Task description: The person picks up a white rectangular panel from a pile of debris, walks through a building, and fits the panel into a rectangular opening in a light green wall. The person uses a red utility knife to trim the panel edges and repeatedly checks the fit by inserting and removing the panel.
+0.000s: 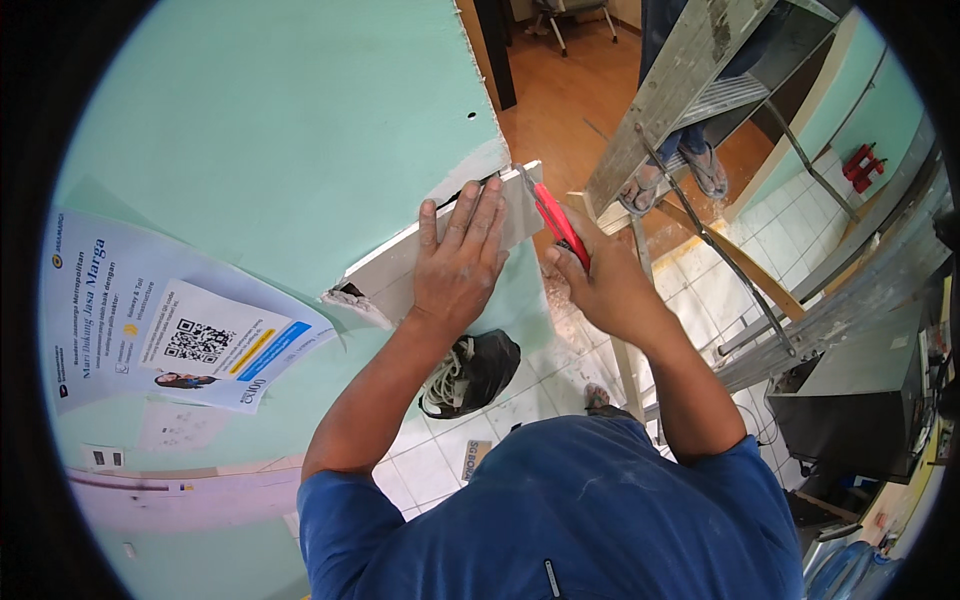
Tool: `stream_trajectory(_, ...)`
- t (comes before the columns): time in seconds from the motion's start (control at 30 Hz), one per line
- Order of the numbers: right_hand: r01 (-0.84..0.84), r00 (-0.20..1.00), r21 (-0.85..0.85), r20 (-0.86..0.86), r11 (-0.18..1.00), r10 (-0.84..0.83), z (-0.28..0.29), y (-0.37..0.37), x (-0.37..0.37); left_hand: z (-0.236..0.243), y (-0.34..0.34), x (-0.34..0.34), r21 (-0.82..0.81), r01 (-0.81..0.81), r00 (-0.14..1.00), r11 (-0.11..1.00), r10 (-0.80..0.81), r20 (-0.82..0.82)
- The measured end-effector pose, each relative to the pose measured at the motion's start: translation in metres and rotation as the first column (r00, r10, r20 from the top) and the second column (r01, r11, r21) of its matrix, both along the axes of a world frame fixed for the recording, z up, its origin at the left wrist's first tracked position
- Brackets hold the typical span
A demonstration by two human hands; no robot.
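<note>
My left hand (460, 255) lies flat, fingers stretched out, on a pale strip of board (395, 272) set against the broken edge of the green wall (300, 120). In my right hand (610, 270) is a red utility knife (560, 222), gripped by its handle. Its blade end reaches the far right end of the strip, close to the wall's corner. A dark gap shows between strip and wall near my left fingertips. The strip's near left end has a ragged, broken edge.
A metal ladder (650, 110) stands at the right, with another person's sandalled feet (705, 170) on it. A black bag with pale cable (485, 370) sits below my left arm. A poster (200, 310) hangs on the wall at left. Dark equipment (850, 420) stands at far right.
</note>
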State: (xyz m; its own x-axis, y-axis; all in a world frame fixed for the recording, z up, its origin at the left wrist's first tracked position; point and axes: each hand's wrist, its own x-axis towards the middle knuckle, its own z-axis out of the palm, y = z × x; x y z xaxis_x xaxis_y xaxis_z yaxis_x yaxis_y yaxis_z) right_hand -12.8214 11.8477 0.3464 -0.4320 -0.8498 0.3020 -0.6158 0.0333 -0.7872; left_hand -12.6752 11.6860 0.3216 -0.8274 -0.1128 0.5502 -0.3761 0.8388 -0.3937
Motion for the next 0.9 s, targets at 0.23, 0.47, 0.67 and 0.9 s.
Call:
stream_trajectory(0.23, 0.209, 0.941, 0.138, -0.298, 0.968, -0.161, 0.000, -0.004, 0.024, 0.001, 0.000, 0.001, 0.017, 0.007, 1.000, 1.000, -0.008, 0.014)
stream_trajectory(0.47, 0.152, 0.942, 0.006, -0.304, 0.988, -0.143, 0.022, -0.014, 0.013, 0.002, 0.001, 0.001, 0.042, -0.022, 0.999, 0.999, 0.021, 0.025)
stream_trajectory(0.67, 0.168, 0.943, -0.026, -0.288, 0.985, -0.168, -0.004, -0.017, 0.011, -0.002, 0.003, -0.003, 0.001, 0.004, 0.999, 1.000, -0.004, -0.034)
stream_trajectory(0.9, 0.182, 0.939, -0.213, -0.251, 0.960, -0.234, -0.044, -0.013, 0.024, -0.002, 0.007, -0.003, 0.016, -0.009, 1.000, 1.000, 0.009, -0.023)
